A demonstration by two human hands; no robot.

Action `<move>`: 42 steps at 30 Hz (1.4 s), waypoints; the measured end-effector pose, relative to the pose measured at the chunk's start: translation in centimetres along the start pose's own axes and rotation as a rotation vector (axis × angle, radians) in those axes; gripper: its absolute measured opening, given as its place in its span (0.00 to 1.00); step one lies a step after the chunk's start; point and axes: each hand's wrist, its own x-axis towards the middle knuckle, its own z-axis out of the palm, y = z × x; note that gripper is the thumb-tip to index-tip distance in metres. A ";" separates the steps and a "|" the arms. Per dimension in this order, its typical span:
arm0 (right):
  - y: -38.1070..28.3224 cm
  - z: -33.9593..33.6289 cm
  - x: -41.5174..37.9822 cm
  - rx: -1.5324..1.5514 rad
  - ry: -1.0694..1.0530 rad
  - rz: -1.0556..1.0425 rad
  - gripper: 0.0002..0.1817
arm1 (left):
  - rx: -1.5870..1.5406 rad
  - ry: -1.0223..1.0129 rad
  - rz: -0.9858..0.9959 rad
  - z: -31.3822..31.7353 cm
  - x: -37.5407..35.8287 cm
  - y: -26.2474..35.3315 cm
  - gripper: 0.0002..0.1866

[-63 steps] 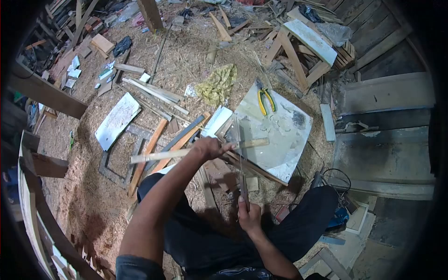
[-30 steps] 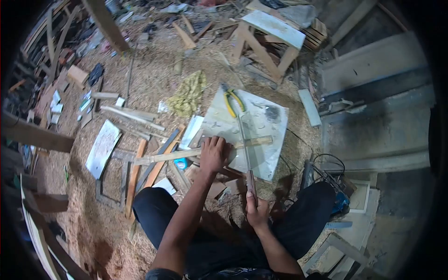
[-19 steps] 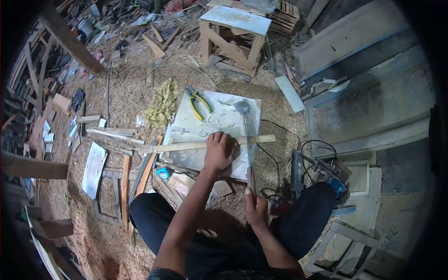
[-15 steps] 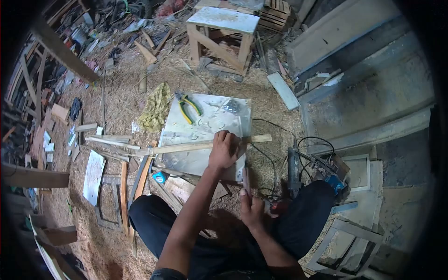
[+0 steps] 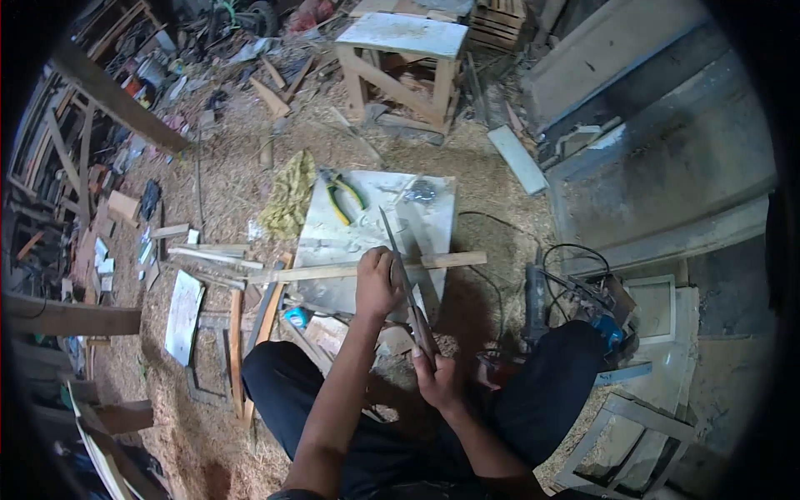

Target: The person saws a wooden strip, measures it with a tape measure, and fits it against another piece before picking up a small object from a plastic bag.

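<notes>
A long thin wooden strip (image 5: 333,272) lies across the low white board (image 5: 329,237), with its right end past the board's edge. My left hand (image 5: 379,283) is closed on the strip, pressing it near the middle. In my right hand (image 5: 437,379) is the handle of a saw (image 5: 400,262), whose blade points forward across the strip, just right of my left hand. Pliers with yellow-green handles (image 5: 342,198) rest on the board's upper left, and a small clear bag (image 5: 423,191) is at its upper right.
A crumpled yellow cloth (image 5: 289,197) lies left of the board. A blue tape measure (image 5: 296,317) sits near my left knee. Power tools with black cables (image 5: 607,329) stand by my right knee. A wooden bench (image 5: 404,37) stands ahead among scraps.
The saw has come up and forward over the strip in my right hand. My left hand has shifted slightly left along the strip. The whole view has moved a little.
</notes>
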 end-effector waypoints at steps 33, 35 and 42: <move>0.5 1.6 0.6 0.450 -0.068 0.236 0.26 | -0.103 -0.140 -0.028 -3.4 -0.3 -3.4 0.24; 0.4 2.0 0.3 0.407 -0.080 0.241 0.26 | -0.245 -0.019 0.051 -3.6 -0.4 -3.3 0.18; -2.1 0.5 -3.2 0.172 -0.055 0.155 0.25 | -0.201 -0.064 -0.025 -3.4 -0.4 -3.1 0.19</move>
